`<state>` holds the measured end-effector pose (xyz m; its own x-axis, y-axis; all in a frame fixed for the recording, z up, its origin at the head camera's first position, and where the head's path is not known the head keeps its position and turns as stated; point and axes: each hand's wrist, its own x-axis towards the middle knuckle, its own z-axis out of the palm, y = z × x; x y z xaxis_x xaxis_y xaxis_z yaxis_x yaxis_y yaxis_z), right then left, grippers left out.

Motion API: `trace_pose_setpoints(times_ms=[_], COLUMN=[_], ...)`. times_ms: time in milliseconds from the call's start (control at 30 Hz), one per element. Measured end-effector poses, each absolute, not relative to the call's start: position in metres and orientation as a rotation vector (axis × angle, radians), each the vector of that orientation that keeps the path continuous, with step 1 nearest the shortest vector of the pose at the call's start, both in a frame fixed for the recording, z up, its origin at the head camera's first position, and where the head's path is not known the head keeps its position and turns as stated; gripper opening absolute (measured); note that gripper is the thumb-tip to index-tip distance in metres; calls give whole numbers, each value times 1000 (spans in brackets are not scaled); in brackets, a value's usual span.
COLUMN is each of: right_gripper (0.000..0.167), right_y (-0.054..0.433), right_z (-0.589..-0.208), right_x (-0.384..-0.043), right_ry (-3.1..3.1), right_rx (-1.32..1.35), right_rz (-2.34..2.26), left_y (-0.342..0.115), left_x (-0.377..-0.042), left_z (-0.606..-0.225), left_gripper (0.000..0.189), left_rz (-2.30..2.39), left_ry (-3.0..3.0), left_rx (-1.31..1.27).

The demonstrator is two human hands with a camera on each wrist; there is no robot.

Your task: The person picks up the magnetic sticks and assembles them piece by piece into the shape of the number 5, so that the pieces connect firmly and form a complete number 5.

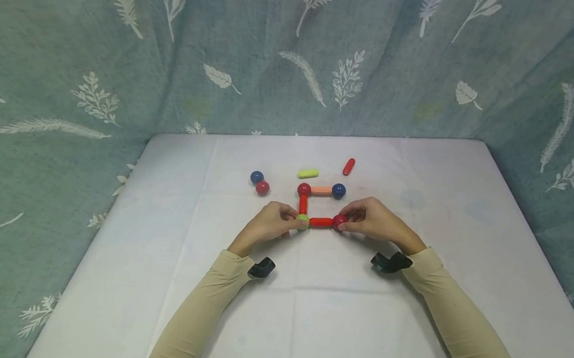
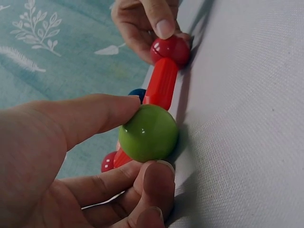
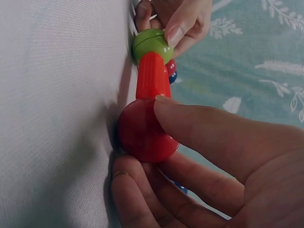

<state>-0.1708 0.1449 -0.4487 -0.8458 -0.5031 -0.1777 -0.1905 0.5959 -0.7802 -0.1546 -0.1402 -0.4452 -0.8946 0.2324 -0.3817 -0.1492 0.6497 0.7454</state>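
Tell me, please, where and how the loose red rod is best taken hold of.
Probably pinch the loose red rod across its middle, from above and the right: it is slim, lies flat, and the joined blue ball sits nearer, slightly left.

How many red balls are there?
3. The loose red ball is beside a loose blue ball. The far red ball joins a peach stick and a red stick. The right hand pinches the near red ball.

The white-covered desk point(image 1: 338, 325) bears a three-sided stick-and-ball shape point(image 1: 321, 222), a yellow-green stick point(image 1: 308, 173), a red stick point(image 1: 348, 167), and a blue ball point(image 1: 256, 176) beside a red ball point(image 1: 262, 188).
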Motion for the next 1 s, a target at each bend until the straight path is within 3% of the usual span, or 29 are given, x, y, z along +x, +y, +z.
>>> trace_pose_setpoints(times_ms=[667, 1000], right_gripper=[32, 31], right_y=[147, 148], right_z=[-451, -452], right_x=[-173, -175], right_ry=[2403, 2363], right_rx=[-555, -559], right_rz=[-1165, -1193], left_y=[-145, -163], left_x=[-156, -169], left_z=[-443, -409], left_gripper=[41, 41], left_rz=[1127, 1114], left_ry=[2427, 2629], left_rx=[111, 164])
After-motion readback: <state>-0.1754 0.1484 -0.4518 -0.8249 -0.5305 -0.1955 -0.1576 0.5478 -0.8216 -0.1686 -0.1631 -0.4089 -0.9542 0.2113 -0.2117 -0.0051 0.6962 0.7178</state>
